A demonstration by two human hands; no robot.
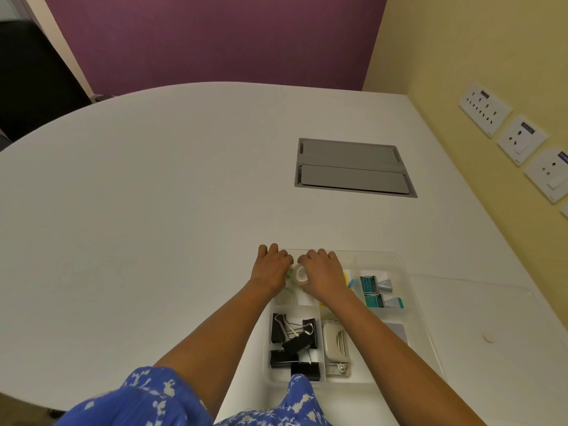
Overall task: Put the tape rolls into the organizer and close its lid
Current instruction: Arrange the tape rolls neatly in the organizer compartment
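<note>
Clear plastic organizer [408, 273] on table [153, 210], lid [479, 287] lying open to right; tape roll [300, 275] on edge in far-left compartment, between both hands; right hand [322, 273] fingers curled around roll, nearer; left hand [272, 267] fingers bent, grip unclear
</note>
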